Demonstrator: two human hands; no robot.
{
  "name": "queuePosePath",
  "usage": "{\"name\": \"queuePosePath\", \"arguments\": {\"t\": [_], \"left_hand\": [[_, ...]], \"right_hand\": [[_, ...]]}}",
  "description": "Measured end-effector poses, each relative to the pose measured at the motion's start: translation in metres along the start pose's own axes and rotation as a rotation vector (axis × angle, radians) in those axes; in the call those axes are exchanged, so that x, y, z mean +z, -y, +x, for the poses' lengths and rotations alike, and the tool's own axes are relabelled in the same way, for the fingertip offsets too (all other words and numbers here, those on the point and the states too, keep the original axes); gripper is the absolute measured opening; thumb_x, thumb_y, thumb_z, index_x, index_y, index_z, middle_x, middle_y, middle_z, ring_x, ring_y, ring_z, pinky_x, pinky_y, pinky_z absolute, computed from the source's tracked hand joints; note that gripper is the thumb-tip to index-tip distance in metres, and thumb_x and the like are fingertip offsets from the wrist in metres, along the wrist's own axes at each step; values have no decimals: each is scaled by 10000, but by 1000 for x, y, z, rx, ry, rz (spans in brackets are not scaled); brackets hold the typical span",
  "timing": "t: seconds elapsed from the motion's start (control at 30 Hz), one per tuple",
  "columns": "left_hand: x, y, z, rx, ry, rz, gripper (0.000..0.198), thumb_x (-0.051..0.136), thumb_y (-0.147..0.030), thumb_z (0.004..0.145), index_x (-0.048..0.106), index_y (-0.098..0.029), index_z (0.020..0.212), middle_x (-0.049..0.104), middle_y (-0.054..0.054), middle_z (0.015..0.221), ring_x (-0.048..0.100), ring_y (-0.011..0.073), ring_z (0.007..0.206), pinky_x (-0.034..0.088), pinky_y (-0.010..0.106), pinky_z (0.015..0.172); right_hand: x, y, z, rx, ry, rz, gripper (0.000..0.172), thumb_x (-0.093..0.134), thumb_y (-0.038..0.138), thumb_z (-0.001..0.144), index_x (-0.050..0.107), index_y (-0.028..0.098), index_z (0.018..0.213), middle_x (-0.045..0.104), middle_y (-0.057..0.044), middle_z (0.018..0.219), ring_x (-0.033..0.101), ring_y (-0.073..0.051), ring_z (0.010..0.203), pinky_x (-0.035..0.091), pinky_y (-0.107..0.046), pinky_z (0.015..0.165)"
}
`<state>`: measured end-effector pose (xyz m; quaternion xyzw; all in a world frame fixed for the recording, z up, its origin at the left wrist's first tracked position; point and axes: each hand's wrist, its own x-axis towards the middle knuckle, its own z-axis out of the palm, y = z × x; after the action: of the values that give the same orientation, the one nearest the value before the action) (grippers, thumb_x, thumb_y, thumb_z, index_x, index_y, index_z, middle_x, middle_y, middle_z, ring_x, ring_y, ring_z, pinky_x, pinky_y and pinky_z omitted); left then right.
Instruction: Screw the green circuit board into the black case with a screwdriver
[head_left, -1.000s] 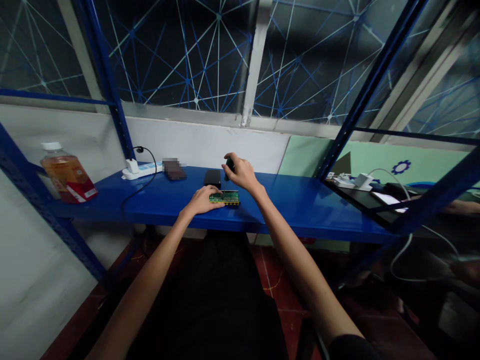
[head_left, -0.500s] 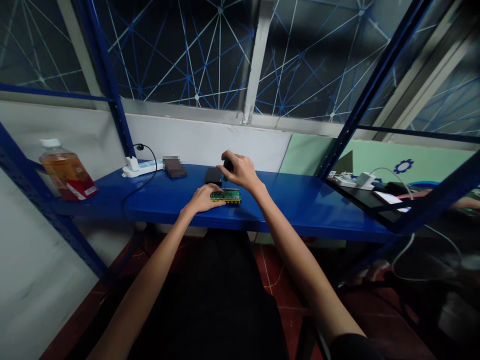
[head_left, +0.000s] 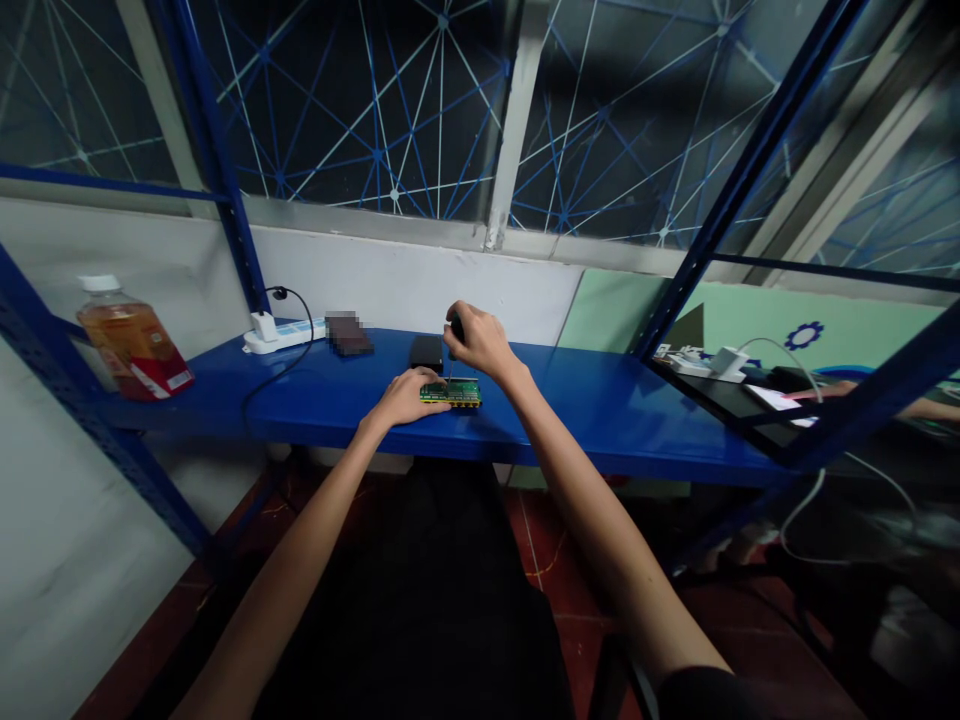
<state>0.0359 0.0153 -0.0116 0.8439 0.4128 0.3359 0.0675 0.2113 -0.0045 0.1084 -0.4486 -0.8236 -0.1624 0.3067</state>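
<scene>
A green circuit board [head_left: 465,392] with a yellow front edge lies on the blue table near its front. My left hand [head_left: 405,396] grips the board's left end, thumb along the front edge and fingers over the back. Above the board, my right hand [head_left: 480,338] is closed round the dark handle of a screwdriver [head_left: 457,330]. Its thin shaft points down, and the tip meets the board beside my left fingertips. Just behind stands a small black box [head_left: 427,351].
A drink bottle [head_left: 133,340] stands at the left end of the blue table [head_left: 585,400]. A white power strip [head_left: 281,336] with a black cable and a dark, blurred-out object [head_left: 349,336] lie at the back left. Blue posts flank the table; another person's arm [head_left: 900,400] shows at right.
My right fingers have shifted slightly round the screwdriver's handle, with the index finger curled in more. My left hand and the board have stayed in place.
</scene>
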Motion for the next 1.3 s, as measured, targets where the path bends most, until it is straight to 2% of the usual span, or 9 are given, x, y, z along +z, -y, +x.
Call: {"name": "queuePosePath", "arguments": {"t": [0.1,0.23,0.37,0.5,0.67,0.8,0.97,1.17,1.3], "left_hand": [[-1,-2,0,3,3,0,456,767,-518,752,727,-237,1109,666,84,1248,591,310,1201,461,428,1044],[-1,0,-1,8,2,3,486,757,-544,754,725,-227,1121,660,91,1255,594,308,1195,457,431,1051],[0,1,-1,10,-1,1,494,763,-536,751,723,-221,1129,664,97,1250,597,309,1187,450,445,1056],[-1,0,-1,8,7,0,493,746,-552,762,720,-231,1135,661,91,1250,591,305,1192,444,440,1060],[-3,-1,-1,21,35,12,463,726,-562,782,717,-255,1129,650,72,1255,591,297,1187,443,427,1055],[-4,-2,-2,22,32,15,460,725,-549,789,714,-246,1135,653,78,1250,594,300,1183,450,431,1046],[-4,-4,-2,15,2,9,435,763,-496,762,728,-221,1098,667,93,1246,598,302,1195,444,424,1063],[-4,-7,-2,-8,-7,16,466,762,-509,748,725,-233,1122,675,86,1244,620,319,1172,480,419,1029],[-2,-4,-2,13,0,15,457,753,-518,760,722,-237,1119,675,85,1237,603,312,1191,464,433,1045]], "right_hand": [[1,-2,3,-31,13,-5,234,432,252,909,604,157,1035,665,-133,1033,554,-210,784,312,-316,642],[-3,-3,5,-32,39,-35,190,506,326,922,627,180,943,666,-103,950,541,-192,751,291,-309,628],[-8,-4,4,23,49,-115,344,499,493,936,638,185,877,683,-105,852,550,-200,714,258,-318,610],[-16,-6,0,68,67,-153,412,391,507,966,632,176,1019,704,-114,804,562,-225,687,259,-323,612],[-25,-11,-4,108,147,-122,363,515,357,870,599,158,1162,721,-113,834,568,-247,699,284,-320,620],[-23,-13,-3,101,117,-60,319,547,465,895,648,187,1013,693,-92,782,581,-232,720,296,-303,616],[-17,-4,3,109,64,-99,476,454,624,926,642,195,843,671,-102,735,583,-225,702,297,-307,614],[-20,4,8,89,215,35,261,455,333,906,586,201,1089,726,-92,908,595,-235,744,326,-307,621],[-14,0,10,35,183,87,207,507,250,894,578,194,1080,719,-95,994,611,-214,826,342,-300,657]]}}
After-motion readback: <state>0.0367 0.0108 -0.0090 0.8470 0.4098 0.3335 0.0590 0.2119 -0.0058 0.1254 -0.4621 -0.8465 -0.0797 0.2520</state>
